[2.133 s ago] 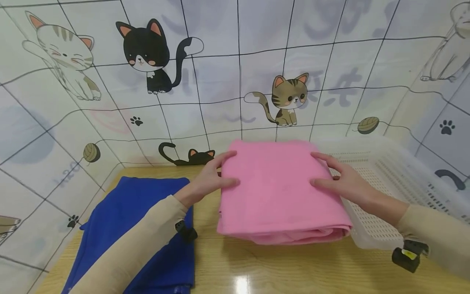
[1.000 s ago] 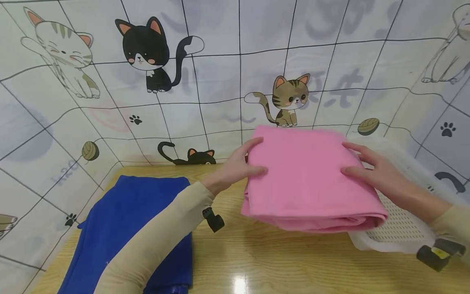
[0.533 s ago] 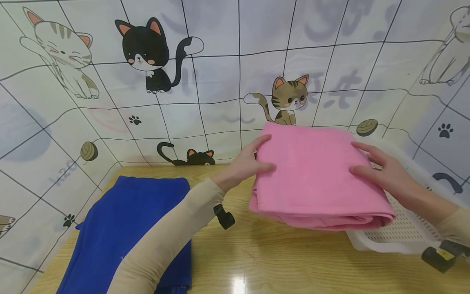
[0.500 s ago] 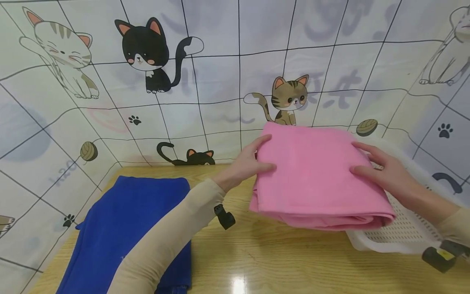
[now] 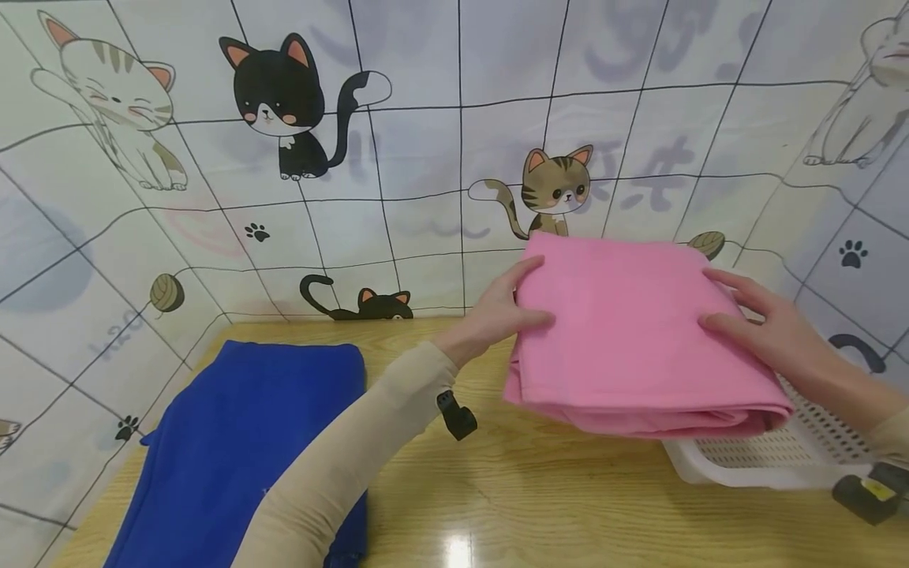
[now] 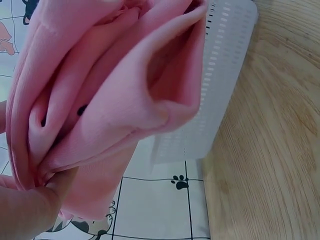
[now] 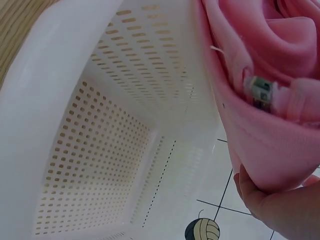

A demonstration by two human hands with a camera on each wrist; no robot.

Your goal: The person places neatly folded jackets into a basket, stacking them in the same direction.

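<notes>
- The left hand grips the folded pink towel by its left edge, thumb on top and fingers curled beneath; the right hand clamps the right edge the same way.
- The towel hangs above the near-left rim of the white basket, whose perforated inside lies open below.
- The blue cloth lies well apart on the wooden table.
- Since two seconds ago the towel has risen off the table and shifted right toward the basket.

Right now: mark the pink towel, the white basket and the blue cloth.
pink towel (image 5: 625, 331): head view, middle of its folded top face.
white basket (image 5: 738, 472): head view, near front rim below the towel.
blue cloth (image 5: 248, 442): head view, centre of the flat fabric.
</notes>
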